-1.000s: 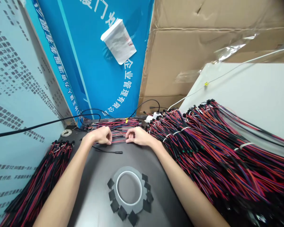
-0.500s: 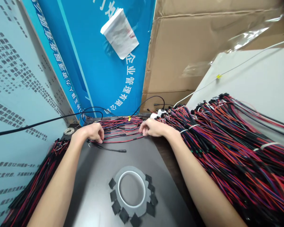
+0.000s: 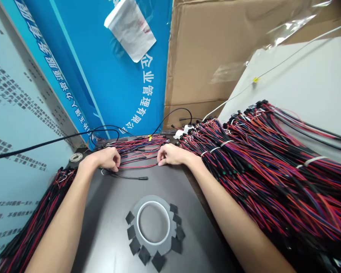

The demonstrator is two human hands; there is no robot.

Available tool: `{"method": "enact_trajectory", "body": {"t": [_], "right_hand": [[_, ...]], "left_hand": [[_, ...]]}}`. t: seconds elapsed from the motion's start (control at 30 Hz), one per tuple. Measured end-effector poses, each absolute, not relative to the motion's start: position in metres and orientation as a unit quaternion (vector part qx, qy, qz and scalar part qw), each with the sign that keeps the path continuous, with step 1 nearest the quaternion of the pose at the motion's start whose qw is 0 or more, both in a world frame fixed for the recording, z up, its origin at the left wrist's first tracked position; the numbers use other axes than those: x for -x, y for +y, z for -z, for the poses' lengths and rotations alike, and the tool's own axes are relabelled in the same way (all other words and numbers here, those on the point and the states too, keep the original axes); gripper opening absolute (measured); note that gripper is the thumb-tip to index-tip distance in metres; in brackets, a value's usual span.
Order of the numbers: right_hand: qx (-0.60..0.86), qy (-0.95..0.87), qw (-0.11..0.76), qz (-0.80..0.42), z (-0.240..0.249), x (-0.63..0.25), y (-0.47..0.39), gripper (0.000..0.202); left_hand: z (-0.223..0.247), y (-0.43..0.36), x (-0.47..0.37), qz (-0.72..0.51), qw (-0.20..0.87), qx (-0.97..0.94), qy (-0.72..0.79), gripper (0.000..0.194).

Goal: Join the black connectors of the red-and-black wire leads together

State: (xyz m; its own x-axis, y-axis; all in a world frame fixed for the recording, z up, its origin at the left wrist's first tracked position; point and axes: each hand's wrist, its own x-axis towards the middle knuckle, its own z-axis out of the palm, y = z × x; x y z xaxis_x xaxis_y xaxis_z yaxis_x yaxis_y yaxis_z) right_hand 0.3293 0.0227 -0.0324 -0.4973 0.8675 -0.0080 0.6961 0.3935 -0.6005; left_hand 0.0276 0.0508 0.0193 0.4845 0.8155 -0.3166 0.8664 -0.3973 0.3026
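Note:
Near the back of the grey table, my left hand is closed on the left part of a red and black wire. My right hand pinches the same wire further right, and the wire runs nearly straight between the two. Behind them lies a loose pile of red, blue and black wires. A black cable with a plug end extends on the table just in front of my left hand. The fingertips of both hands are partly hidden.
A tape roll with black tape squares around its rim lies in the middle foreground. Large tied wire bundles cover the right side; another bundle hangs at the left. A blue panel and cardboard stand behind.
The whole view has shifted slightly. My right hand has moved left along the wire, closer to my left hand, which stays closed near the same place.

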Motion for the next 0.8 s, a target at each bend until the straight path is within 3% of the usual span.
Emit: {"method": "enact_trajectory", "body": {"t": [0.43,0.8], "right_hand": [[0.490,-0.809,0.175,-0.274,0.037,-0.325,0.019,0.007],[0.506,-0.795,0.190,-0.276,0.038,-0.328,0.017,0.008]], "left_hand": [[-0.023,0.041,-0.032,0.029,0.192,-0.865,0.462,0.006],[-0.023,0.042,-0.024,0.073,0.288,-0.823,0.484,0.033]]}}
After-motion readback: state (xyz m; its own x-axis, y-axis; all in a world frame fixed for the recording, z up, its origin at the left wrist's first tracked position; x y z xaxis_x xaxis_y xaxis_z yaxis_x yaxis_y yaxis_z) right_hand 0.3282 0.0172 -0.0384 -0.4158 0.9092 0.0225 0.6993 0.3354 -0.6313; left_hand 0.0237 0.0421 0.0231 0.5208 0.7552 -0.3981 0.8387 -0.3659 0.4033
